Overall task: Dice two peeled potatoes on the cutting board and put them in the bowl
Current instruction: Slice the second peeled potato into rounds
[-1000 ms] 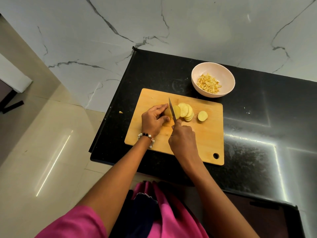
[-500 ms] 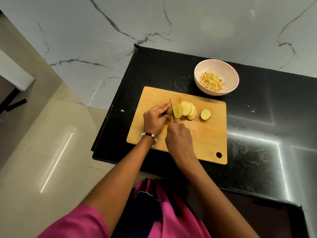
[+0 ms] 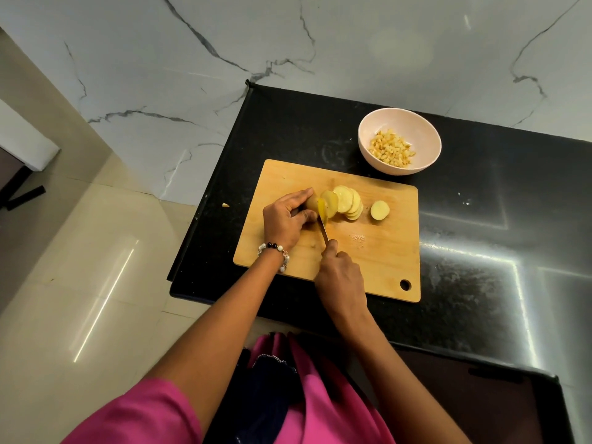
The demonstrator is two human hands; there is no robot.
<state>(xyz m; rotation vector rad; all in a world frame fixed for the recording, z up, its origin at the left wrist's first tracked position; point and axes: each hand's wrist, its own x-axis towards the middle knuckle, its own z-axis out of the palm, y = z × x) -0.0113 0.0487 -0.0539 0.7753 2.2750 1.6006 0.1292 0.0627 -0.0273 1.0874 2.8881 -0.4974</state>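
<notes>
A wooden cutting board (image 3: 378, 251) was laid on the black bench (image 3: 480, 219), and everything else was placed in relation to that board. Near the board's middle, toward its far edge, the uncut end of a peeled potato (image 3: 312, 203) was held down by the left hand (image 3: 286, 219), whose fingers were curled over it in a closed grip. A knife (image 3: 323, 227) was gripped by the right hand (image 3: 339, 275) over the board's near half, the handle being enclosed in the fist and the blade being set into the potato just beside the left fingertips. To the right of the blade, a leaning row of round potato slices (image 3: 347, 203) was fanned out on the board, and a single end piece (image 3: 380, 210) was lying apart from them, further toward the board's right side. Beyond the board's far right corner, a pale pink bowl (image 3: 416, 129) was standing on the bench, and diced potato (image 3: 390, 149) was heaped in it. A beaded bracelet (image 3: 275, 253) was worn on the left wrist, above the board's near left part. Off the board's left edge, a small potato scrap (image 3: 226, 205) was lying on the bench.
</notes>
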